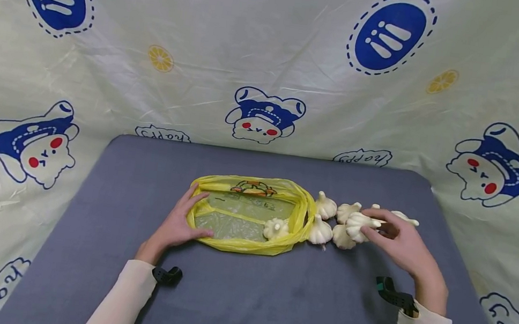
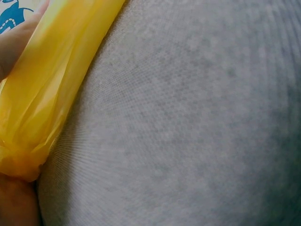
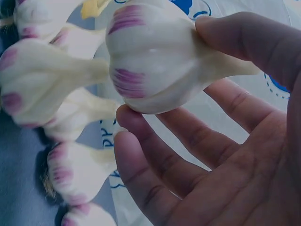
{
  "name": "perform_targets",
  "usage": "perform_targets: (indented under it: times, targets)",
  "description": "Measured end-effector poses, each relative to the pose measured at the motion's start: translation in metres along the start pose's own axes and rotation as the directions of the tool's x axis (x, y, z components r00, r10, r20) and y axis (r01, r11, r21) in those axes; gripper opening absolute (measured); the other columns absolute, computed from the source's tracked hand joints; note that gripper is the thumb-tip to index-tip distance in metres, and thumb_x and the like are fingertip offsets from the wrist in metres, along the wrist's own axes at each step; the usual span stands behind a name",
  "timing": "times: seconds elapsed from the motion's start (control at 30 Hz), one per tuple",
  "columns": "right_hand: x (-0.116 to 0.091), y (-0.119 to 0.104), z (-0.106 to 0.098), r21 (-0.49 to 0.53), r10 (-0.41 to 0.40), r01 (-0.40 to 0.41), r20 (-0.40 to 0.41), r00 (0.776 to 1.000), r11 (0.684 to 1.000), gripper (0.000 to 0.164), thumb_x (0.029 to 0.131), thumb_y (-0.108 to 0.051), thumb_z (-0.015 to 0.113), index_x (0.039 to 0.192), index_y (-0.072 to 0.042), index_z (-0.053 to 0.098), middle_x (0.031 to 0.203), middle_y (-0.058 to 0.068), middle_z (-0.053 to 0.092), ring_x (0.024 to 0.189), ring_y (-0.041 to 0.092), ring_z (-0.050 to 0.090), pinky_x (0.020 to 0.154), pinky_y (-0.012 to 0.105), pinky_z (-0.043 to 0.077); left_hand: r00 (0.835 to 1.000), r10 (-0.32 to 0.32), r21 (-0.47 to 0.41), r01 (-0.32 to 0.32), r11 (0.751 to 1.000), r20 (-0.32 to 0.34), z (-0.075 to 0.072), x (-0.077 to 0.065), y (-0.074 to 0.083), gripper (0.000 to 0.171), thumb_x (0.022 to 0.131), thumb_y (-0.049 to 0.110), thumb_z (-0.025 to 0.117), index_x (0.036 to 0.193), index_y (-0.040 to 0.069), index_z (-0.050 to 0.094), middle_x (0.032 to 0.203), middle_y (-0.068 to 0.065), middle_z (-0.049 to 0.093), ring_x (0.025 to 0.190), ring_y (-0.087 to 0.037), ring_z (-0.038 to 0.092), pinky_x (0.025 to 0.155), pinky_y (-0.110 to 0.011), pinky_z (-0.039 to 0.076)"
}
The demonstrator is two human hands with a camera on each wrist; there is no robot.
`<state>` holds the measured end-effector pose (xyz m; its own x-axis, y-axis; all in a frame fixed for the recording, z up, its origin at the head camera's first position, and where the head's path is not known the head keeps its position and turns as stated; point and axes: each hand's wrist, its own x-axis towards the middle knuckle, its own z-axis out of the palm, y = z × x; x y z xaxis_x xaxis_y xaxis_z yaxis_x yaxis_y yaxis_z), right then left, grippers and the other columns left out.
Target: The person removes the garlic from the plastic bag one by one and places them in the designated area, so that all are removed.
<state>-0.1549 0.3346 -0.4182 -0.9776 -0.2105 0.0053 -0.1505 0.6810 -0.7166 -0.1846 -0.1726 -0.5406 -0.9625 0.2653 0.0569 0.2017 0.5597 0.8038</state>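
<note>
A yellow plastic bag lies with its mouth spread wide, and one garlic bulb sits inside at its right end. My left hand holds the bag's left rim, with fingers and thumb hooked over the edge. In the left wrist view, the yellow plastic covers part of that hand. My right hand pinches a white garlic bulb with purple streaks between thumb and fingers, raised over the other bulbs. Several more garlic bulbs stand in two rows right of the bag.
A grey-blue cloth covers the table. Behind and on both sides hangs a pale printed curtain with blue cartoon figures. The garlic rows run from the bag's right rim to under my right hand.
</note>
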Motion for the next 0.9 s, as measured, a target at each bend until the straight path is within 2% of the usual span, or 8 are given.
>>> perform_targets:
  times: [0.13,0.27,0.33,0.43,0.53,0.63,0.73,0.9]
  targets:
    - [-0.003,0.011,-0.002,-0.002,0.013,-0.013,-0.023,1.0,1.0,0.044,0.102,-0.028,0.067,0.139,-0.006,0.061,0.144,0.022,0.056,0.098,-0.014,0.055,0.076,0.018,0.053,1.0,-0.001,-0.001,0.001,1.0,0.004,0.0,0.0,0.0,0.098,0.075,0.037,0.092,0.157,0.017,0.043,0.175,-0.008,0.007,0.159,-0.042,0.009,0.12,-0.071,0.019]
    - [-0.007,0.021,-0.004,-0.034,0.047,-0.049,-0.035,0.998,0.998,0.046,0.101,-0.03,0.068,0.139,-0.006,0.062,0.145,0.023,0.055,0.097,-0.012,0.054,0.075,0.019,0.053,1.0,-0.001,-0.006,0.001,1.0,0.004,0.001,-0.001,0.0,0.097,0.075,0.036,0.092,0.157,0.017,0.043,0.175,-0.008,0.007,0.159,-0.042,0.009,0.12,-0.071,0.018]
    - [-0.008,0.025,-0.005,-0.043,0.075,-0.076,-0.03,0.997,0.996,0.047,0.101,-0.033,0.068,0.139,-0.006,0.062,0.149,0.024,0.052,0.102,-0.001,0.059,0.075,0.02,0.053,1.0,-0.004,-0.01,0.004,1.0,0.003,0.001,-0.001,0.001,0.097,0.075,0.036,0.092,0.157,0.017,0.043,0.175,-0.007,0.007,0.159,-0.041,0.009,0.121,-0.071,0.018]
    - [-0.01,0.031,-0.006,-0.048,0.129,-0.129,-0.014,0.992,0.99,0.05,0.101,-0.037,0.067,0.14,-0.007,0.061,0.153,0.025,0.047,0.112,0.025,0.065,0.077,0.022,0.053,1.0,-0.005,-0.004,0.005,1.0,0.0,0.001,-0.001,0.0,0.098,0.075,0.036,0.092,0.157,0.018,0.043,0.175,-0.007,0.007,0.159,-0.041,0.009,0.121,-0.071,0.018]
    - [-0.012,0.038,-0.005,-0.048,0.176,-0.175,0.004,0.984,0.983,0.053,0.101,-0.04,0.066,0.142,-0.006,0.059,0.154,0.025,0.045,0.12,0.045,0.06,0.082,0.032,0.053,1.0,-0.004,0.0,0.004,1.0,-0.002,0.001,-0.001,0.0,0.098,0.075,0.037,0.092,0.157,0.017,0.043,0.175,-0.008,0.008,0.159,-0.041,0.01,0.121,-0.07,0.018]
    - [-0.012,0.046,-0.002,-0.038,0.2,-0.199,0.011,0.98,0.979,0.055,0.101,-0.042,0.065,0.142,-0.006,0.058,0.155,0.025,0.045,0.124,0.05,0.057,0.088,0.048,0.054,1.0,-0.004,0.002,0.004,1.0,-0.004,0.001,-0.001,-0.001,0.098,0.074,0.037,0.092,0.157,0.017,0.043,0.174,-0.008,0.008,0.159,-0.041,0.01,0.121,-0.07,0.018]
    - [-0.013,0.053,0.0,-0.025,0.209,-0.209,0.017,0.978,0.978,0.057,0.102,-0.043,0.064,0.143,-0.005,0.057,0.157,0.026,0.042,0.127,0.053,0.055,0.093,0.059,0.052,1.0,-0.004,0.005,0.004,1.0,-0.005,0.001,-0.001,-0.001,0.098,0.074,0.037,0.093,0.157,0.017,0.044,0.174,-0.008,0.008,0.159,-0.041,0.01,0.121,-0.07,0.018]
    - [-0.014,0.06,0.003,-0.016,0.212,-0.212,0.02,0.977,0.977,0.057,0.102,-0.041,0.064,0.143,-0.004,0.056,0.16,0.029,0.036,0.128,0.054,0.056,0.094,0.058,0.052,1.0,-0.002,0.009,0.002,1.0,-0.004,0.001,0.0,0.0,0.097,0.075,0.038,0.092,0.157,0.018,0.044,0.174,-0.008,0.008,0.159,-0.041,0.01,0.12,-0.071,0.018]
